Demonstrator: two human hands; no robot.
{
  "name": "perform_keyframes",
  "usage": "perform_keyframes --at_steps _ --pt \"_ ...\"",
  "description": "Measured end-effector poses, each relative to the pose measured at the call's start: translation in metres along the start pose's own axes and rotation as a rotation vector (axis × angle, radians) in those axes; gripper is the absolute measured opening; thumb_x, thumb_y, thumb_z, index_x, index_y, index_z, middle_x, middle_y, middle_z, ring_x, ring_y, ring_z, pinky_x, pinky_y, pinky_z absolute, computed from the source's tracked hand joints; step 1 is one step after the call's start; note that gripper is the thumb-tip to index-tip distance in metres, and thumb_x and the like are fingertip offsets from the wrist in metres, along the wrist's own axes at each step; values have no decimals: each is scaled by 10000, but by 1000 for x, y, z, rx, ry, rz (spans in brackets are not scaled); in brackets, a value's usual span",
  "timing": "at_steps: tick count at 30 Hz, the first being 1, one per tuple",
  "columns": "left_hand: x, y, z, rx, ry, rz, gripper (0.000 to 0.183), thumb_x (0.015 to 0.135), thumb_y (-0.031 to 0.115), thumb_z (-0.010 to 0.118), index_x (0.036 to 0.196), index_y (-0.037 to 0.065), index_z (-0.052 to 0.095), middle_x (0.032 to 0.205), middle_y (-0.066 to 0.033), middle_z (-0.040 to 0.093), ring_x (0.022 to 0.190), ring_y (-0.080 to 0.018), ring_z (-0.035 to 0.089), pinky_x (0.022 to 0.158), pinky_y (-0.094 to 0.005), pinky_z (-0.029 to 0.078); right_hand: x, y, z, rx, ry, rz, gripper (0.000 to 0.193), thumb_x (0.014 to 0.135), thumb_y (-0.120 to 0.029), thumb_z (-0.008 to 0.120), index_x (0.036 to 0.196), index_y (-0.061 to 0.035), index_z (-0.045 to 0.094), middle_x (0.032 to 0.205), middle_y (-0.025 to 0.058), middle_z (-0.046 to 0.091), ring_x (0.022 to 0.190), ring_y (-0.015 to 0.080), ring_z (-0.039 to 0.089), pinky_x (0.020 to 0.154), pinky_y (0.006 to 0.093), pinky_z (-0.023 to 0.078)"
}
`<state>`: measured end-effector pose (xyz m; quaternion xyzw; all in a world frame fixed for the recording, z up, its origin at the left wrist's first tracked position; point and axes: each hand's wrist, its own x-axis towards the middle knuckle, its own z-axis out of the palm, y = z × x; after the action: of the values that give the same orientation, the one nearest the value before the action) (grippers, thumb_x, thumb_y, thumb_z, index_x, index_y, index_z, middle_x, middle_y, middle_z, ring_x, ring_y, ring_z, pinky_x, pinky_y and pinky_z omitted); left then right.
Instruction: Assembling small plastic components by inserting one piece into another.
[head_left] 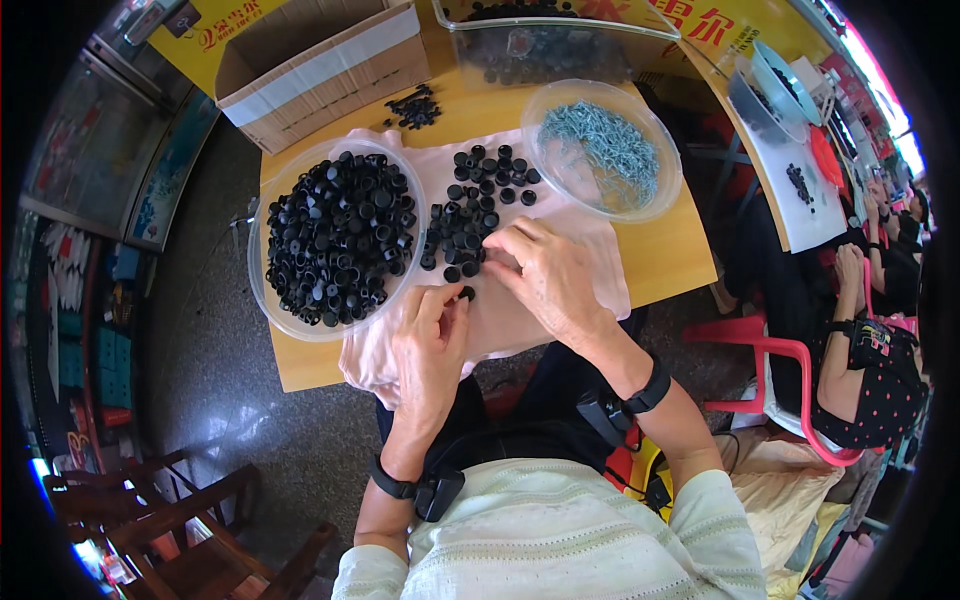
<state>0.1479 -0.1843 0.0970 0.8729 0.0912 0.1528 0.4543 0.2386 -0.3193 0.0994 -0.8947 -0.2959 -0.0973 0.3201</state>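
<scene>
**Workstation layout and grip findings**

Your yellow wooden table (668,255) carries the layout. A pale pink cloth (605,265) covers its middle, probably to cushion small parts and stop them rolling. The large clear tub (300,330) stands at your left, its wall likely containing the heap of black plastic caps (340,240). The second clear tub (668,150), at far right, keeps the pale metal screws or pins (605,145) apart, presumably against mixing. Your right hand (545,270) has its fingers bent at the edge of the loose caps (460,222), which lie on the cloth between the tubs; whether it grips one, I cannot tell. Your left hand (432,335) pinches a single black cap (467,293) between thumb and forefinger, just beside that group, apparently to keep it within the other hand's reach.
</scene>
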Motion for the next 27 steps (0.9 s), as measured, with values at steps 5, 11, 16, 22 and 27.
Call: perform_keyframes --at_steps 5,11,16,22,27 --pt "-2 1 -1 12 -3 32 138 800 1 602 935 14 623 816 -55 562 619 -107 506 555 -223 417 2 4 2 61 22 -20 145 694 -91 688 807 -94 597 781 16 554 756 197 583 604 309 487" --pt "2 3 -1 28 25 92 125 803 -8 603 923 16 626 814 -45 570 591 -91 492 525 -209 402 5 1 0 96 -37 22 147 689 -42 691 795 -69 594 787 33 594 709 219 612 610 315 480" --pt "7 7 -1 28 27 93 111 805 -8 604 912 12 626 815 -48 576 577 -85 487 510 -208 394 3 -2 1 39 -23 -38 152 683 -89 678 803 -93 585 780 40 539 746 226 580 616 334 481" --pt "2 9 -5 13 1 50 121 792 -12 612 909 17 622 812 -66 570 596 -130 505 543 -247 416 3 -1 -1 87 -83 -2 152 685 -72 665 802 -77 568 765 45 541 742 229 583 594 329 481" --pt "-4 7 -5 -416 -64 -121 132 823 6 618 954 -2 614 840 -23 583 692 -65 534 605 -193 444 -10 -15 -21 159 -8 -39 175 689 -54 653 812 -63 528 750 59 546 729 239 580 584 334 473"
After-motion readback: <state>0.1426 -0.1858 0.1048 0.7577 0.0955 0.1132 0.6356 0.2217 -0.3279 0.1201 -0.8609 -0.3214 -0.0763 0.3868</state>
